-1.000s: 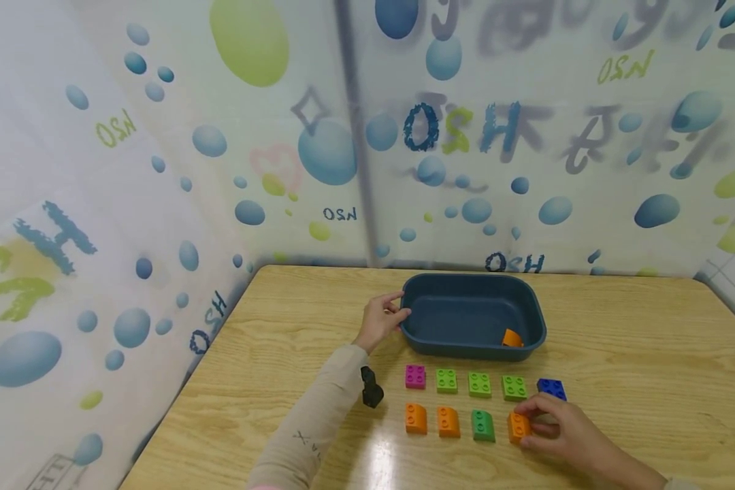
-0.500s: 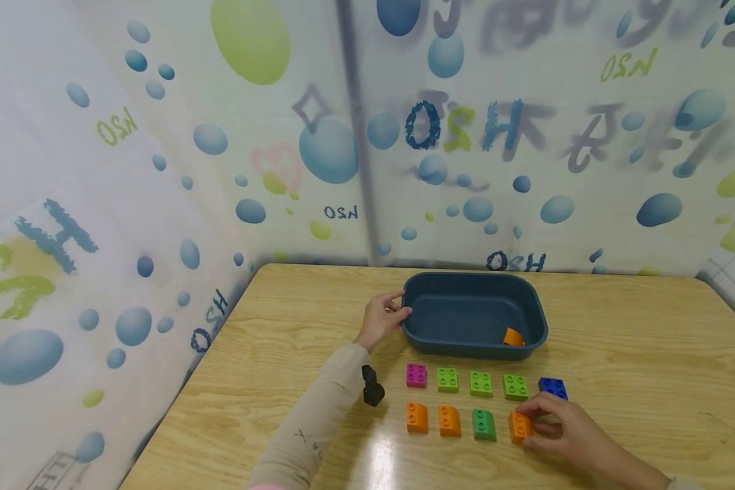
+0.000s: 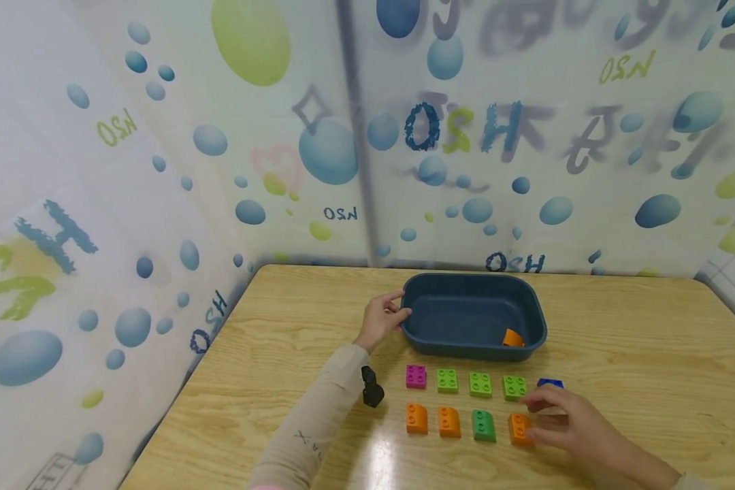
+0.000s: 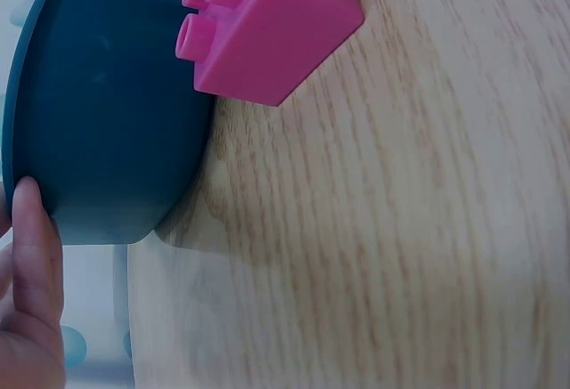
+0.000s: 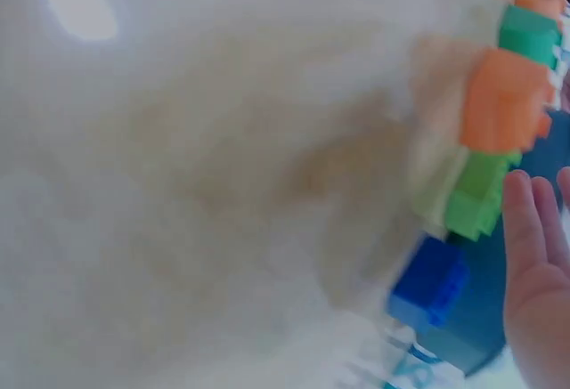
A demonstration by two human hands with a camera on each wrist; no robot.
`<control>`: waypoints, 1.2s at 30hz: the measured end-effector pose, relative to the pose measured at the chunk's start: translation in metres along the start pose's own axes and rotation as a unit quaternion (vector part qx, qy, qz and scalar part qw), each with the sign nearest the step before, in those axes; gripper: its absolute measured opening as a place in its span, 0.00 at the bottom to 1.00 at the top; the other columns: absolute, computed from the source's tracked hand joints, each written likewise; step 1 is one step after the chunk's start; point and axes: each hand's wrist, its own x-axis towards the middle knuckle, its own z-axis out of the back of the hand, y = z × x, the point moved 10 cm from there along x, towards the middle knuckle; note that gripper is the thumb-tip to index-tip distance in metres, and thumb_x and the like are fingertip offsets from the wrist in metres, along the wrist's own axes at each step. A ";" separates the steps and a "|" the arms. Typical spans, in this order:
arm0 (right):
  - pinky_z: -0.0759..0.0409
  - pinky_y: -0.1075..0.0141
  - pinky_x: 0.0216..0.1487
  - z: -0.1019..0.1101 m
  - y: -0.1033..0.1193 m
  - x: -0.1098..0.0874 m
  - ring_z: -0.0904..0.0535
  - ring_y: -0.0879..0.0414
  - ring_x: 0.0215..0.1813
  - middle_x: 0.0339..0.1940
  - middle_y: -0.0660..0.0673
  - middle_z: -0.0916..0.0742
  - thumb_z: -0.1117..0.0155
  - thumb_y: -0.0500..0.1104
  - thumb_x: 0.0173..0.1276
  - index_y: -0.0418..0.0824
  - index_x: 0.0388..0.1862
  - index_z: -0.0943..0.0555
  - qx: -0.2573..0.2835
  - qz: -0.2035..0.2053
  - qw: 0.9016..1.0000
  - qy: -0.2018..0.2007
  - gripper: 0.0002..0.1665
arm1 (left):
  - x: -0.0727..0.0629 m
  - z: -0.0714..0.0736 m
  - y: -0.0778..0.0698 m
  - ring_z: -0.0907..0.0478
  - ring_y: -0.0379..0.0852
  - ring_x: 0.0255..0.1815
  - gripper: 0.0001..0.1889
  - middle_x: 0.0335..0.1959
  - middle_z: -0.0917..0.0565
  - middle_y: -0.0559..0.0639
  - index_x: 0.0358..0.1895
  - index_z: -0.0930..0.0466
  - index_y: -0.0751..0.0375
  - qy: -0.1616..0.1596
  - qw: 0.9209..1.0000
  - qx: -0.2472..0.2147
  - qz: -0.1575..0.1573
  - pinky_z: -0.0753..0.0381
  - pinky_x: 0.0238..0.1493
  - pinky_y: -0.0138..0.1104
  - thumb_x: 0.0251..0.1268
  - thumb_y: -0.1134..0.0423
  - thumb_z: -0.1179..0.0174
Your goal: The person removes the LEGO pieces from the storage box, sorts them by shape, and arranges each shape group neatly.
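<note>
My left hand (image 3: 382,317) pinches the left end of a dark blue plastic bin (image 3: 416,346) between thumb and fingers. In the left wrist view, fingers lie against the wall of the bin (image 4: 98,140), with a pink building brick (image 4: 285,33) close by. My right hand (image 3: 572,423) is beside the right-hand orange curved brick (image 3: 519,429), thumb near its side and fingers spread from the thumb. In the right wrist view, its fingers (image 5: 525,229) stand apart from the orange brick (image 5: 506,100). Another orange curved piece (image 3: 512,338) lies inside the bin.
A back row holds a magenta brick (image 3: 416,376), several lime bricks (image 3: 480,384) and a blue brick (image 3: 550,383), partly hidden. In front are two more orange bricks (image 3: 416,418) and a green one (image 3: 483,425). A black object (image 3: 372,386) lies beside the left sleeve.
My right hand has let go of the orange brick and shifted slightly right, its thumb and fingers spreading. The brick stays in the front row. The left hand keeps still on the bin.
</note>
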 end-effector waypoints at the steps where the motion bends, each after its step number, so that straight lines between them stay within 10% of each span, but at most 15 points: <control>1: 0.19 0.66 0.33 0.005 0.004 0.002 0.24 0.64 0.40 0.39 0.38 0.22 0.35 0.38 0.55 0.28 0.43 0.26 -0.008 0.012 1.000 -0.011 0.19 | 0.000 0.000 0.000 0.25 0.67 0.23 0.23 0.22 0.24 0.55 0.57 0.29 0.65 0.000 1.000 0.000 -0.001 0.22 0.26 0.51 0.56 0.68 0.41; 12: 0.21 0.73 0.33 0.068 0.023 0.044 0.24 0.68 0.36 0.36 0.48 0.19 0.38 0.33 0.57 0.33 0.41 0.23 -0.118 0.005 0.987 -0.110 0.12 | -0.001 0.002 -0.001 0.25 0.67 0.24 0.23 0.22 0.24 0.54 0.57 0.29 0.65 -0.002 1.000 -0.003 -0.003 0.22 0.26 0.51 0.56 0.69 0.41; 31: 0.21 0.60 0.35 0.057 -0.025 0.115 0.22 0.49 0.35 0.35 0.39 0.18 0.32 0.38 0.51 0.30 0.41 0.23 -0.197 -0.052 0.979 0.023 0.19 | -0.015 0.004 -0.030 0.28 0.73 0.25 0.22 0.25 0.25 0.68 0.56 0.32 0.74 0.016 0.999 -0.027 -0.017 0.25 0.29 0.58 0.56 0.74 0.43; 36: 0.21 0.61 0.34 0.046 -0.031 0.119 0.22 0.49 0.35 0.34 0.40 0.19 0.32 0.36 0.50 0.29 0.41 0.23 -0.202 -0.056 0.976 0.061 0.19 | -0.005 0.002 -0.012 0.25 0.67 0.22 0.22 0.22 0.24 0.60 0.56 0.30 0.69 0.005 1.000 -0.008 -0.018 0.22 0.24 0.50 0.56 0.70 0.41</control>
